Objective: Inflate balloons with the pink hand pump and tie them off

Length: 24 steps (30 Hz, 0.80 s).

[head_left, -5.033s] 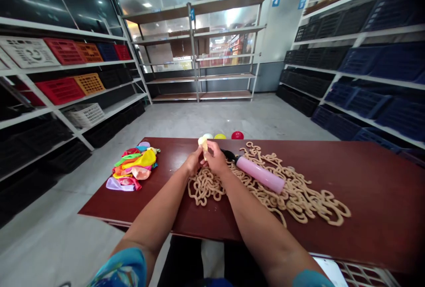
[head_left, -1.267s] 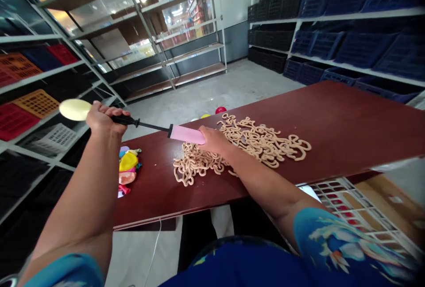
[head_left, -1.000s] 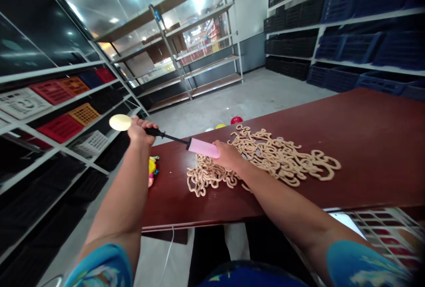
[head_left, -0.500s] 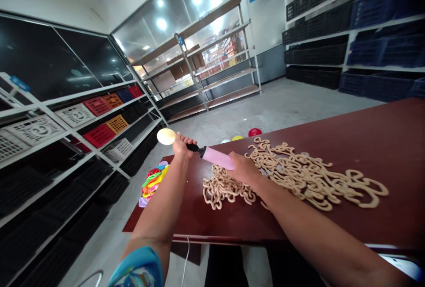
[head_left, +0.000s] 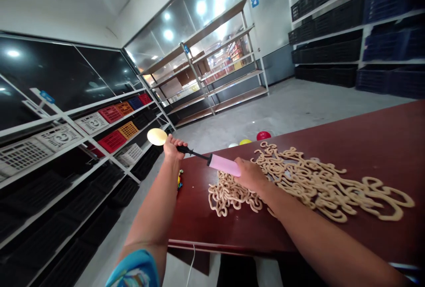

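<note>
A balloon pump (head_left: 224, 164) is stretched across in front of me, over the table. My right hand (head_left: 249, 174) is wrapped round the far end of its pink barrel. Closed round the black part at the other end is my left hand (head_left: 174, 147). A length of thin black rod shows between that part and the barrel. A small, partly inflated pale yellow balloon (head_left: 157, 136) sticks out beyond my left fist; its neck is hidden by the fingers. Below and beside my right hand lies a heap of beige, curled long balloons (head_left: 299, 178).
The dark red table (head_left: 372, 145) spans the front. Bright limp balloons (head_left: 179, 180) show partly behind my left forearm. Red (head_left: 263, 135) and yellow (head_left: 245, 141) round balloons sit past the far edge. Shelves with crates (head_left: 113, 140) line the left; a bare rack (head_left: 215, 79) stands behind.
My hands have drawn apart, and more of the pump's black rod shows. My left forearm now covers most of the bright limp balloons. The view has shifted slightly.
</note>
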### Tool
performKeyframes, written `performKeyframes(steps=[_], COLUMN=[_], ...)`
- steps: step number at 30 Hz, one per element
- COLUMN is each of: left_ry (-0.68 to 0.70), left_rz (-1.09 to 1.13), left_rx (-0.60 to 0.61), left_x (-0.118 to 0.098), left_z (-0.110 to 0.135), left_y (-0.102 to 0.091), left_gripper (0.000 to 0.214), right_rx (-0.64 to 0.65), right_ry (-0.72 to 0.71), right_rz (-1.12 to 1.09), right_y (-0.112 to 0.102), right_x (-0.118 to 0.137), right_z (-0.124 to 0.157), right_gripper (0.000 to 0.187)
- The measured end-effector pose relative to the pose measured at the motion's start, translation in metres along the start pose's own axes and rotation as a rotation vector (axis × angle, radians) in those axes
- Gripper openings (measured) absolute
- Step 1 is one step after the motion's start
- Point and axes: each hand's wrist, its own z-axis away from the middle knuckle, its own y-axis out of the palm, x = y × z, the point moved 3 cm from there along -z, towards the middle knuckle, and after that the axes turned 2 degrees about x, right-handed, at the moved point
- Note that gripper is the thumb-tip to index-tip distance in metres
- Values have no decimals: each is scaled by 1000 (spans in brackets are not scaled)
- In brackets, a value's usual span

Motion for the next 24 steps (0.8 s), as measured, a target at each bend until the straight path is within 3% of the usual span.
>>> performKeyframes(steps=[6, 13, 18, 24], left_ry=[-124, -210, -301, -218], left_rz=[53, 82, 37, -25], left_rx=[57, 206, 168, 66], left_x=[46, 46, 52, 64], left_z=[15, 16, 9, 4], left_y=[4, -5, -13, -14], left_gripper=[47, 59, 49, 32], right_rx=[49, 46, 13, 13], right_ry=[32, 40, 9, 24], right_rz=[5, 3, 11, 23], right_y=[-3, -3, -1, -2], right_x=[4, 5, 4, 3], right_z=[2, 2, 2, 1], right_gripper=[27, 26, 24, 25])
